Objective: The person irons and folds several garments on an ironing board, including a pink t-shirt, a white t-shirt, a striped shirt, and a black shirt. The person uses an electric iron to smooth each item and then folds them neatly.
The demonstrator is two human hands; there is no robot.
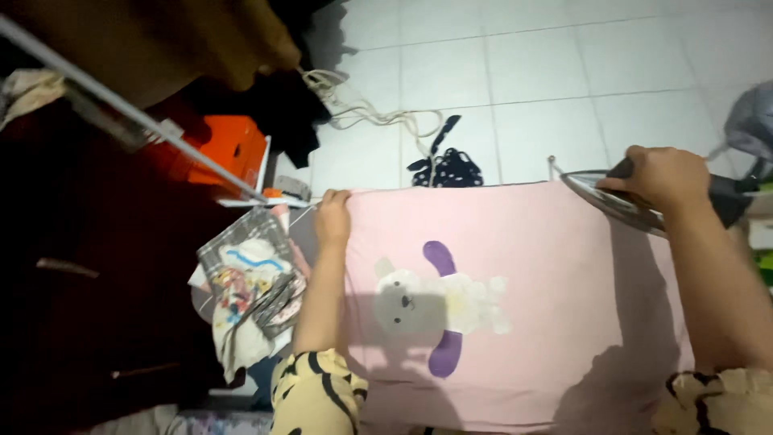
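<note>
A pink cloth (555, 266) with a printed grey-and-white bear and purple shapes lies spread flat in front of me. My left hand (332, 217) pinches its far left corner and holds it taut. At the far right edge my right hand (664, 177) grips the dark handle of a clothes iron (624, 205), whose shiny soleplate is tilted up off the cloth. Both my sleeves are yellow with black stripes.
A pile of folded patterned clothes (250, 290) sits left of the pink cloth. An orange box (233, 149), a metal rod (137, 117), a coiled cord (362, 109) and a dark dotted cloth (447, 165) lie on the white tiled floor (580, 72).
</note>
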